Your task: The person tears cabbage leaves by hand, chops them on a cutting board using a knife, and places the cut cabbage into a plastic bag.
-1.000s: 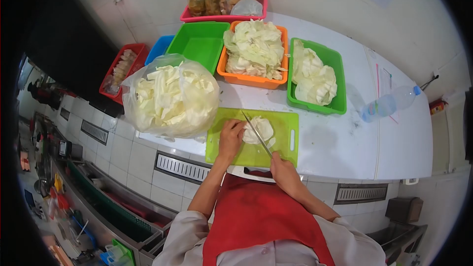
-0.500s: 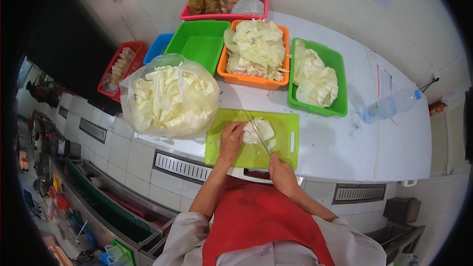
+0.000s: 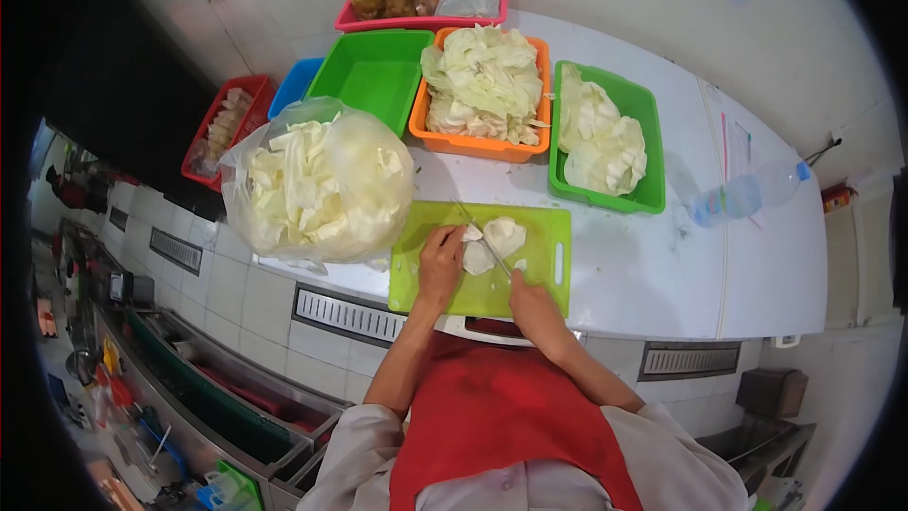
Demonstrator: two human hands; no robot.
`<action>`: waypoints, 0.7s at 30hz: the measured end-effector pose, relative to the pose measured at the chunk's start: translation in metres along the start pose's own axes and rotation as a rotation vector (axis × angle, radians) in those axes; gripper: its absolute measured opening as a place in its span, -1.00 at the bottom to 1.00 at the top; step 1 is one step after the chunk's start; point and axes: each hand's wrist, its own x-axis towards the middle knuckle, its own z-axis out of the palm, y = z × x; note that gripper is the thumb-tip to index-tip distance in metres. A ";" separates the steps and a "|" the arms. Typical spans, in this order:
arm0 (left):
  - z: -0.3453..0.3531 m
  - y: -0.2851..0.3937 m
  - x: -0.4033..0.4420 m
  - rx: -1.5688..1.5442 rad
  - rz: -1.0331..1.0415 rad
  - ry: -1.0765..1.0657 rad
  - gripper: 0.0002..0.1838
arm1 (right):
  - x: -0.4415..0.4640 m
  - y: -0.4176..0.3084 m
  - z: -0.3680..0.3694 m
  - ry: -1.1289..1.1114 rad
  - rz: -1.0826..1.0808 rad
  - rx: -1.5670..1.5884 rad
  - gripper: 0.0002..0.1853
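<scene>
On the lime-green cutting board [image 3: 541,227] lie pieces of pale cabbage leaf [image 3: 507,236]. My right hand [image 3: 536,306] is closed round the handle of a knife [image 3: 490,248], whose blade slants up and left across the leaf. At the left end of the board, the bent fingers of my left hand [image 3: 440,265] hold a piece of cabbage beside the blade. A few small scraps are scattered on the board. Left of it stands a clear bag [image 3: 317,191] filled with cut cabbage leaves.
Behind the board are an empty green tub [image 3: 369,80], an orange tub [image 3: 478,146] heaped with cabbage and a green tub [image 3: 653,170] with leaves. Bagged food fills a pink tray [image 3: 407,25] at the back. A plastic bottle [image 3: 752,191] lies at the right.
The knife has shifted left over the cabbage, and the leaf pieces now lie differently around it. My left hand stays at the left of the leaf. The whole view has shifted slightly.
</scene>
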 end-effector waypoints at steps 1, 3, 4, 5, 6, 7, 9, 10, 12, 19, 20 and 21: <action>0.000 -0.001 0.000 0.020 0.040 0.027 -0.63 | -0.013 0.009 -0.003 -0.045 0.050 0.017 -0.77; -0.002 0.000 0.000 0.014 0.002 0.033 -0.63 | -0.051 0.033 -0.011 -0.136 0.129 0.010 -0.74; -0.005 0.000 0.001 0.009 -0.037 0.038 -0.64 | -0.078 0.048 -0.017 -0.183 0.159 -0.012 -0.73; -0.011 0.002 0.004 0.009 -0.037 0.038 -0.64 | -0.106 0.065 -0.023 -0.224 0.172 -0.043 -0.75; -0.021 0.004 0.008 -0.036 -0.144 0.021 -0.67 | -0.126 0.078 -0.036 -0.265 0.185 -0.076 -0.76; -0.027 0.006 0.012 -0.080 -0.250 0.004 -0.69 | -0.141 0.074 -0.067 -0.289 0.139 -0.042 -0.77; -0.027 0.009 0.026 -0.135 -0.139 -0.078 -0.69 | -0.155 0.064 -0.100 -0.309 0.087 -0.008 -0.78; -0.025 0.009 0.032 -0.189 -0.031 -0.159 -0.70 | -0.155 0.061 -0.106 -0.141 0.132 0.034 -0.78; -0.005 0.024 0.038 -0.003 0.139 -0.194 -0.70 | -0.141 0.065 -0.107 0.074 0.232 0.163 -0.78; -0.073 0.081 0.056 -0.453 -0.164 -0.319 -0.74 | -0.040 0.089 -0.054 0.107 0.038 0.204 -0.79; -0.109 0.093 0.065 -0.482 -0.176 -0.210 -0.72 | -0.030 0.089 -0.046 0.106 -0.010 0.213 -0.79; -0.144 0.092 0.072 -0.515 -0.186 -0.104 -0.70 | -0.022 0.088 -0.041 0.108 -0.054 0.221 -0.79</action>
